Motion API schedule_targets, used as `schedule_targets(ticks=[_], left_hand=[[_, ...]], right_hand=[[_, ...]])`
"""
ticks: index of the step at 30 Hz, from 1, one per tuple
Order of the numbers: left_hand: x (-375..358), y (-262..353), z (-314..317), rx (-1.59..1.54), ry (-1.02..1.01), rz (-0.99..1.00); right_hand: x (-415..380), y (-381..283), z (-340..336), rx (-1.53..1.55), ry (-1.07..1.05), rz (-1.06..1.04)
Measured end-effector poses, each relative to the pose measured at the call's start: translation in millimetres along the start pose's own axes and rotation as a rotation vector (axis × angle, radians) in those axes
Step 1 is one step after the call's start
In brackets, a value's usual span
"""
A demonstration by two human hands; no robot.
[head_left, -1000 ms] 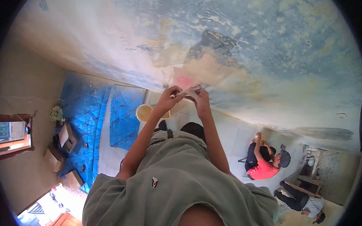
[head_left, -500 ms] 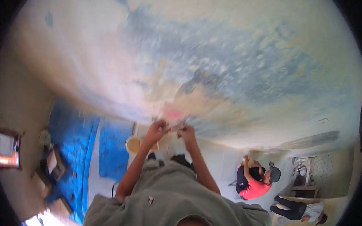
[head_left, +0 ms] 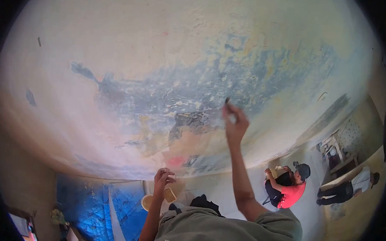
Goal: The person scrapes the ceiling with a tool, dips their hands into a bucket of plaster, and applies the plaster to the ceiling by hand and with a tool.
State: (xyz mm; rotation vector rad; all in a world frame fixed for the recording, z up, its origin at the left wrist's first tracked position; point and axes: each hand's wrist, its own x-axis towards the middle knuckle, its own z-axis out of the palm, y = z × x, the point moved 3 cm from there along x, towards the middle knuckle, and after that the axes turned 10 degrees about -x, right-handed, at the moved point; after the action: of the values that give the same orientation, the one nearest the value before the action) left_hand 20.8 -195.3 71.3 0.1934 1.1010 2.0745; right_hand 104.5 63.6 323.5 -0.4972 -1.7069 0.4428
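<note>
A wall (head_left: 131, 44) with worn grey-blue patches and peeling paint fills the upper view. My right hand (head_left: 236, 122) is raised in front of the patch, thumb and finger pinched on a small dark object (head_left: 227, 100) that I cannot make out. Lower down, my left hand (head_left: 163, 178) is near the wall's lower part, by a pink patch (head_left: 176, 161). Its fingers are curled, and whether anything is between them is too small to tell.
Blue sheeting (head_left: 86, 202) lies at the lower left, beside a yellowish bucket (head_left: 147, 202). To the right, a person in red (head_left: 292, 194) sits with something in their hands. Another person (head_left: 349, 187) stands farther right, near a shelf (head_left: 344, 166).
My hands, close together before, are now apart. The right one has gone up and to the right along the wall with the small dark object; the left appears lower as the view has shifted.
</note>
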Motion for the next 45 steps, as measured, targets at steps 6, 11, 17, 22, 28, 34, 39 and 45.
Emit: schedule_targets(ticks=[6,11,17,22,28,34,39,45], left_hand=[[-9,-1,-46,0.061,0.146,0.003],[-14,10,-60,0.002,0.259,0.013],[-20,18,-63,-0.052,0.348,0.108],[-14,17,-70,-0.051,0.393,0.079],[-1,17,-72,-0.030,0.391,0.063],[-1,19,-74,-0.054,0.404,0.088],[-11,7,-89,0.011,0.415,0.112],[-21,1,-83,0.056,0.408,0.090]], right_hand=[[112,-51,2,-0.231,0.283,-0.542],[97,-52,39,-0.471,-0.083,-0.997],[92,-42,37,-0.437,-0.426,-0.980],[137,-35,10,-0.512,-0.140,-0.830],[132,-10,23,-0.587,-0.119,-0.854],[89,-8,56,-0.478,-0.289,-1.274],[89,-16,38,-0.472,-0.042,-0.810],[114,-22,43,-0.410,0.048,-0.720]])
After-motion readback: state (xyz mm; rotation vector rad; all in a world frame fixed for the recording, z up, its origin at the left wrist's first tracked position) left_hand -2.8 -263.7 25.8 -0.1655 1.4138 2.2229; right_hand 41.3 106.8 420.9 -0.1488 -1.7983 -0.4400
